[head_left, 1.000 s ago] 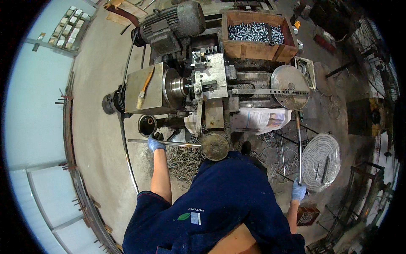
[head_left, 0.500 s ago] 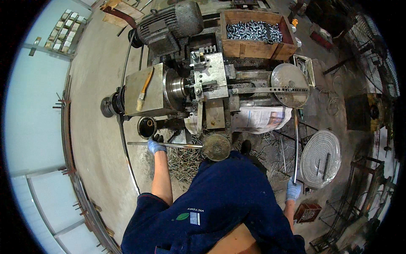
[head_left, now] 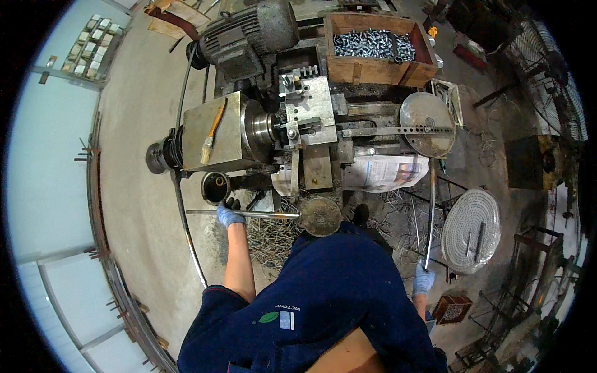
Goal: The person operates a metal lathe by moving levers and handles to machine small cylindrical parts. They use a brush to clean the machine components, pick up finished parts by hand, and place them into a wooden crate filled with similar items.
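My left hand (head_left: 231,214), in a blue glove with dark fingertips, is closed round a straight metal bar (head_left: 267,215). This bar lies crosswise in front of the machine, and its right end reaches a round, grimy disc (head_left: 321,217). Down at the right, my gloved right hand (head_left: 424,278) grips the lower end of a long metal lever (head_left: 431,205). The lever's top meets the machine below a large round plate (head_left: 428,124). Between the hands stands the lathe-like machine, with a shiny chuck (head_left: 263,128) and a drilled steel tool block (head_left: 311,105).
A wooden box (head_left: 356,71) of small metal parts stands behind the machine. A brush (head_left: 213,133) rests on the headstock (head_left: 202,155). Metal scraps (head_left: 273,242) litter the floor before me. A perforated round tray (head_left: 460,252) is at right, newspaper (head_left: 385,173) on the machine's front.
My right hand has swung left, carrying the lower end of the long lever with it. The left hand stays on its bar with hardly any movement.
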`<state>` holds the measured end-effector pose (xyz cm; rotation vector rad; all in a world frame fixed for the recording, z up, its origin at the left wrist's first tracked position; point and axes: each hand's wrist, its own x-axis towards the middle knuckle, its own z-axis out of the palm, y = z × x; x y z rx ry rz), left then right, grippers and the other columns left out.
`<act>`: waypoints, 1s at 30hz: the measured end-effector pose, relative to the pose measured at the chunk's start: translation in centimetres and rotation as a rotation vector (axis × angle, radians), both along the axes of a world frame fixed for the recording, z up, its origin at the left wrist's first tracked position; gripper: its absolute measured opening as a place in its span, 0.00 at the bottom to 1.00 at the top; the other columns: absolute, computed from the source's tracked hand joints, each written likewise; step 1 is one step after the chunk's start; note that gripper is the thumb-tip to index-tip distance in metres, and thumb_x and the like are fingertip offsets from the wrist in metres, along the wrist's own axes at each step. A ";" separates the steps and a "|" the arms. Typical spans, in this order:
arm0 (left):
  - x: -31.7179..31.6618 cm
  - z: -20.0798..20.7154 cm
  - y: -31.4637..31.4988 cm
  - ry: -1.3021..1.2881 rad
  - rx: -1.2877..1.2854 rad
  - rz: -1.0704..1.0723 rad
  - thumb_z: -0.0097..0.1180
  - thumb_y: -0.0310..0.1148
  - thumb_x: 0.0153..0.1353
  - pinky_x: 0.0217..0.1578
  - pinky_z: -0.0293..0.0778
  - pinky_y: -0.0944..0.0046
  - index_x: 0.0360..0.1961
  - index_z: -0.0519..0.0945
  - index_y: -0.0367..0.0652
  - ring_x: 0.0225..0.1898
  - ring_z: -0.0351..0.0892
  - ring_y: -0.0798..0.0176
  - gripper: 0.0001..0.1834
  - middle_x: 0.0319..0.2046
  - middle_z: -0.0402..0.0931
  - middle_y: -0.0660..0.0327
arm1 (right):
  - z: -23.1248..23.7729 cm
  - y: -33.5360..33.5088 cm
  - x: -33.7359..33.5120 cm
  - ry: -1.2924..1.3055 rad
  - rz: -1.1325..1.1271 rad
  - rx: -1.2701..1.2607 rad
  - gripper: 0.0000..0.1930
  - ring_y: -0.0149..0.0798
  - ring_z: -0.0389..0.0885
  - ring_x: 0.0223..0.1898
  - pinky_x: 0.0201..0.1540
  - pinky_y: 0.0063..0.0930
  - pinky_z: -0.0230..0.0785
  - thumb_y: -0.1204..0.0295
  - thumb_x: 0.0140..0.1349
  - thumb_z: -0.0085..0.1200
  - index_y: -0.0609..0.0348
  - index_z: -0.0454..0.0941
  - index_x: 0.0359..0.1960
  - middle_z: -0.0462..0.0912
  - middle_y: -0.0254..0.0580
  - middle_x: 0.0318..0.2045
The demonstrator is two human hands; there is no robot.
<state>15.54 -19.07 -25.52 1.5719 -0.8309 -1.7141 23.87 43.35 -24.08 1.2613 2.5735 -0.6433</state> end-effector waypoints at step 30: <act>0.3 -0.6 -0.7 0.033 0.039 0.007 0.42 0.38 0.56 0.33 0.71 0.60 0.40 0.69 0.44 0.30 0.71 0.58 0.13 0.33 0.71 0.56 | 0.8 -4.3 0.2 0.035 -0.107 -0.208 0.22 0.39 0.70 0.18 0.26 0.34 0.62 0.56 0.46 0.58 0.67 0.73 0.18 0.75 0.45 0.15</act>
